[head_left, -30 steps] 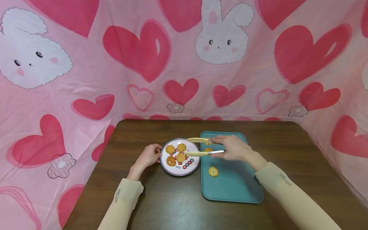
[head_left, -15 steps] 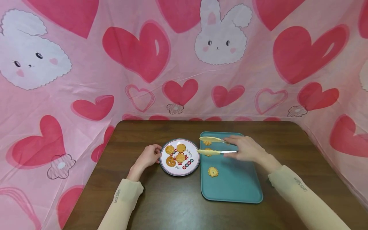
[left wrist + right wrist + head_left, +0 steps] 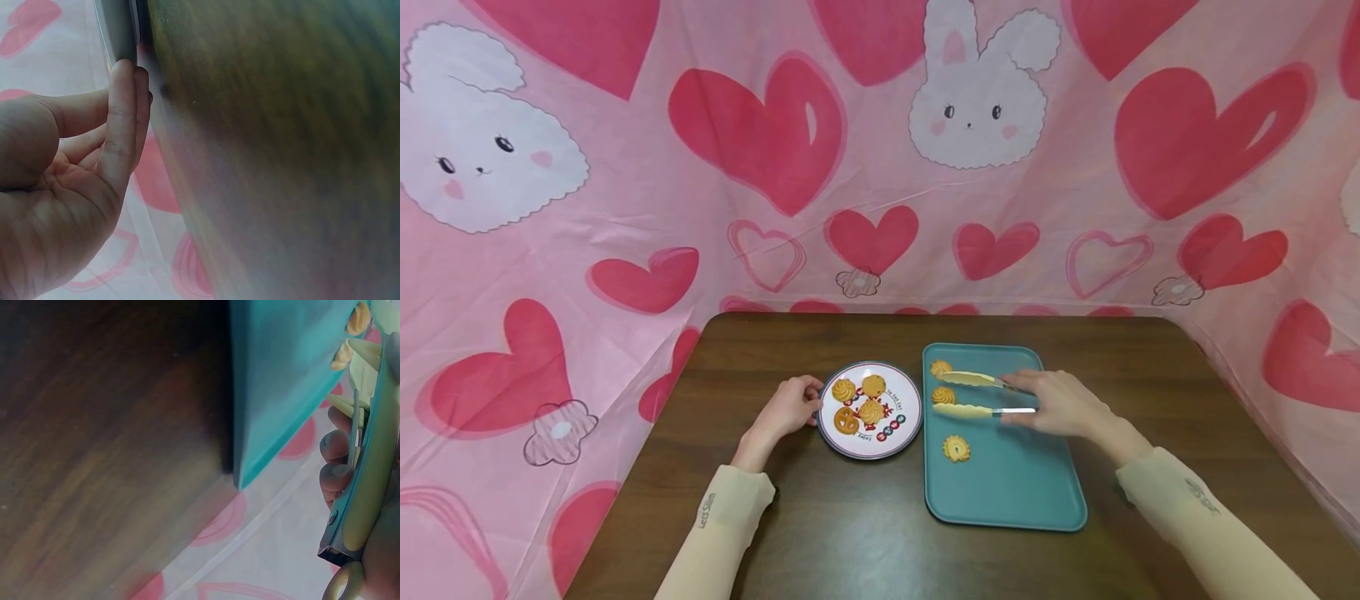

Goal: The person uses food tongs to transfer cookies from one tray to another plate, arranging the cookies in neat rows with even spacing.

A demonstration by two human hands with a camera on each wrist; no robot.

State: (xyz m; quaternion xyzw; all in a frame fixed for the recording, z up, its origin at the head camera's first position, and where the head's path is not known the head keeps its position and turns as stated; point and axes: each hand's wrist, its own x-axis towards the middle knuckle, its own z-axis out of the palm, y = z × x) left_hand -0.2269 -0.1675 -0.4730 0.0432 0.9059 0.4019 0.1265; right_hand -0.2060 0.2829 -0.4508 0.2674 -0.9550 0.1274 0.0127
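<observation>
At the left rim of a printed white plate is my left hand. In the left wrist view its fairly straight fingers touch the plate's edge. My right hand grips tongs with metal arms and pale yellow tips. The tips stand apart with nothing between them, over the left part of a teal tray. Swirl cookies lie by the tips: one further back, and a round scalloped cookie nearer. Right-hand fingers curl round the tongs.
Several cookies sit on the plate, among them a pretzel-shaped cookie, a flat round cookie and a swirl cookie. Plate and tray stand side by side on a dark wooden table. A pink heart-print cloth hangs behind.
My right hand has drawn the tongs from over the plate rightward to over the tray, then slightly toward me. My left hand and the plate stay put.
</observation>
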